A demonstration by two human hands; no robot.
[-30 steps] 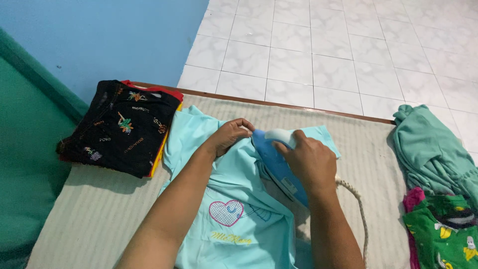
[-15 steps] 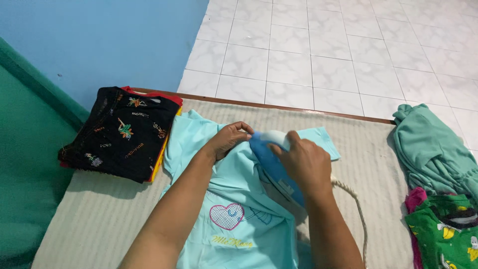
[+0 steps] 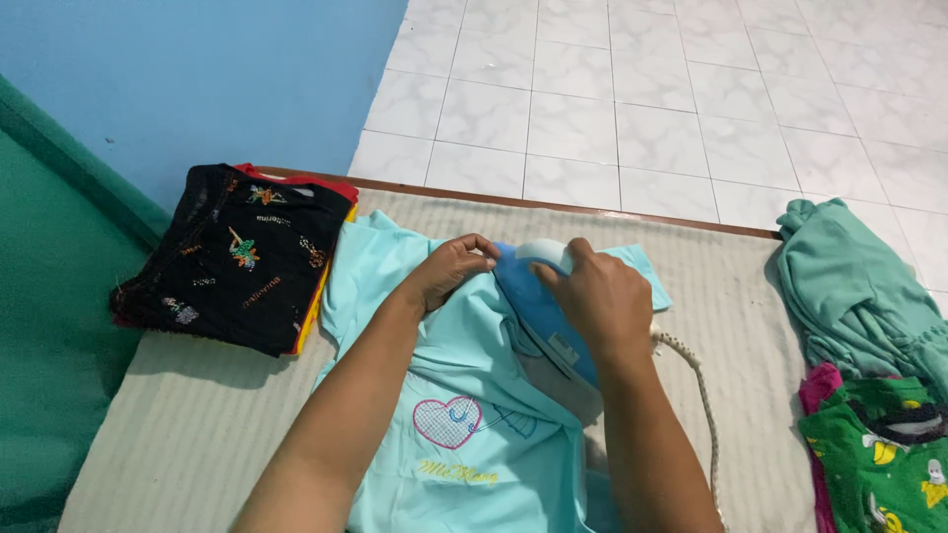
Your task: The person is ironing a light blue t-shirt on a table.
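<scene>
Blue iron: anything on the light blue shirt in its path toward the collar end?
Only the left hand, pressing the light blue shirt flat just ahead of the blue iron, beside its tip. The right hand grips the handle. Beyond it the cloth shows nothing else; the folded black garment lies off to the side.

- We count one blue iron (image 3: 541,308), sitting on the single light blue shirt (image 3: 464,415).
- One braided cord (image 3: 699,380) trails right of the iron.
- Two hands: left hand (image 3: 449,268) just left of the iron, right hand (image 3: 602,296) on top of it.
- One folded stack (image 3: 237,259) lies left of the iron.
- We see one loose heap of clothes (image 3: 869,375) well right of the iron.
</scene>
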